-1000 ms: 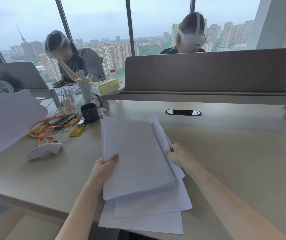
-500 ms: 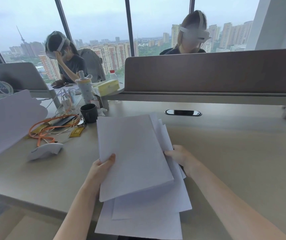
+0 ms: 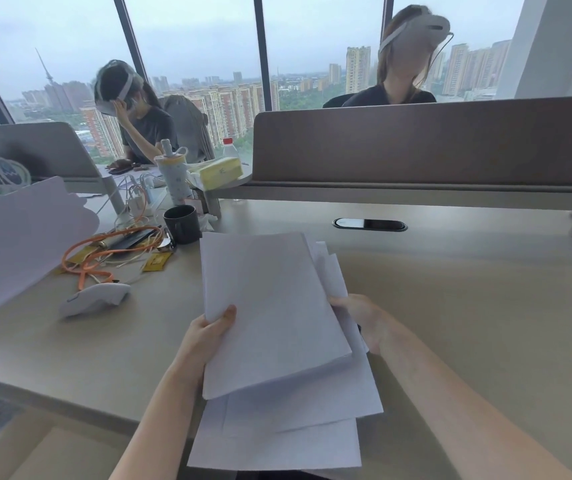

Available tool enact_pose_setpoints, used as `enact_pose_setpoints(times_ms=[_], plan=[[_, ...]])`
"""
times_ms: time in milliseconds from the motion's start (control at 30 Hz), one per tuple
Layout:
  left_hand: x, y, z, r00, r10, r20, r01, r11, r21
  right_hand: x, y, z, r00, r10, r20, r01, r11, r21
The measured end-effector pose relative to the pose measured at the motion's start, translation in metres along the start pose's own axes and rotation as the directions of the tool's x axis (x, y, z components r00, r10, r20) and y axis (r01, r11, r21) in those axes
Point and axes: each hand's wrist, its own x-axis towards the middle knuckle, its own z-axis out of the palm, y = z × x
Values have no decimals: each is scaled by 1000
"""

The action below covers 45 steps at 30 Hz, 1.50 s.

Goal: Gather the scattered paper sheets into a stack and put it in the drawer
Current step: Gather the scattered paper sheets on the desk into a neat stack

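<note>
Head view: paper stack [image 3: 277, 323] held over the near edge of the table [image 3: 468, 306], uneven, lower sheets fanned out toward the near side. Left hand [image 3: 208, 332] grips the stack's left edge, thumb on top. Right hand [image 3: 364, 318] holds the right edge; fingers hidden behind the sheets. Black mug [image 3: 181, 223] just beyond the stack's far left corner.

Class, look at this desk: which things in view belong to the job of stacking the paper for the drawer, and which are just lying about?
Belong to the job:
paper sheets, unevenly stacked
left hand, gripping their left edge
right hand, holding their right edge

Just lying about:
dark mug
orange cable
white mouse
patterned bottle
yellow tissue pack

No drawer is in view.
</note>
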Motion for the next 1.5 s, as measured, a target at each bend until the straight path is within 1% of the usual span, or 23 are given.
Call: enact_pose_setpoints(times_ms=[100, 200, 367, 433, 500, 600, 733, 867, 1000, 1067, 1200, 1333, 1400, 1500], plan=[[2, -1, -1, 1000, -6, -9, 6, 1000, 9, 2, 4, 0, 999, 17, -47, -14, 998, 61], [5, -2, -2, 1000, -7, -15, 7, 1000, 25, 0, 6, -7, 991, -8, -134, 22, 995, 97], [6, -2, -3, 1000, -9, -10, 10, 999, 43, -3, 7, -34, 946, -68, -316, 92, 994, 62], [6, -2, -3, 1000, -12, -6, 13, 998, 57, -7, 7, -49, 943, -63, -328, 79, 996, 35], [6, -2, -2, 1000, -15, -2, 15, 997, 77, -12, 6, -62, 953, -51, -297, 43, 999, -31], [6, 0, -1, 1000, -13, 7, 13, 995, 97, -22, 5, -75, 966, -99, -238, 54, 980, -190], [6, 3, 2, 999, -46, 14, 44, 991, 124, -26, 7, -84, 963, -183, -199, 88, 908, -410], [10, 5, 4, 997, -76, 21, 72, 985, 160, -36, -6, -93, 958, -221, -182, 94, 845, -527], [11, 7, 4, 995, -104, 5, 101, 979, 174, -48, -35, -103, 914, -341, -221, 144, 780, -609], [11, 9, 3, 994, -107, -14, 108, 977, 185, -57, -54, -105, 893, -383, -237, 171, 775, -608], [7, 10, 7, 995, -97, -21, 99, 973, 209, -83, -91, -104, 835, -498, -233, 271, 742, -613], [5, 14, 11, 996, -82, -27, 87, 970, 225, -106, -115, -111, 786, -557, -268, 362, 766, -531], [5, 15, 13, 997, -82, -17, 83, 972, 221, -114, -121, -117, 795, -541, -273, 384, 798, -464], [7, 15, 16, 997, -77, -5, 76, 975, 211, -120, -123, -123, 830, -489, -268, 381, 848, -369]])
